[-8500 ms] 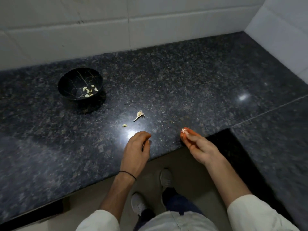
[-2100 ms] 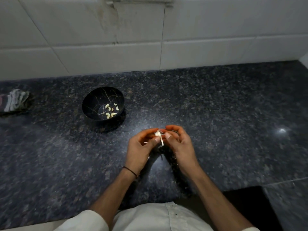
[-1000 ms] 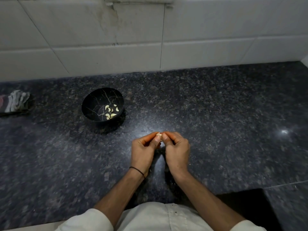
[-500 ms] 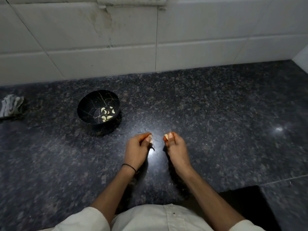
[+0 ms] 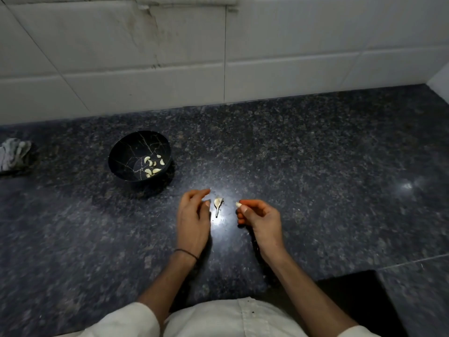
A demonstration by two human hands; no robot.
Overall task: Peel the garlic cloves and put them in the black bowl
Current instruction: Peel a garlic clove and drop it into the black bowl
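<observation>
The black bowl [image 5: 126, 152] with pale crack-like veins stands on the dark granite counter, left of centre, with several peeled garlic cloves [image 5: 152, 164] in it. My right hand [image 5: 261, 218] pinches a small pale garlic clove [image 5: 238, 204] between thumb and fingertips. My left hand [image 5: 193, 216] hovers with relaxed fingers and holds nothing. Between the two hands a piece of garlic skin with a stem [image 5: 218, 205] lies on the counter in a bright glare spot.
A crumpled grey cloth [image 5: 14, 154] lies at the far left of the counter [image 5: 315, 166]. A white tiled wall [image 5: 218, 49] runs along the back and turns at the right corner. The counter's front edge is by my body, with a dark gap at lower right.
My hands have drawn apart. The left hand has let go and the skin with its stem now lies on the counter between them. The right hand keeps the clove.
</observation>
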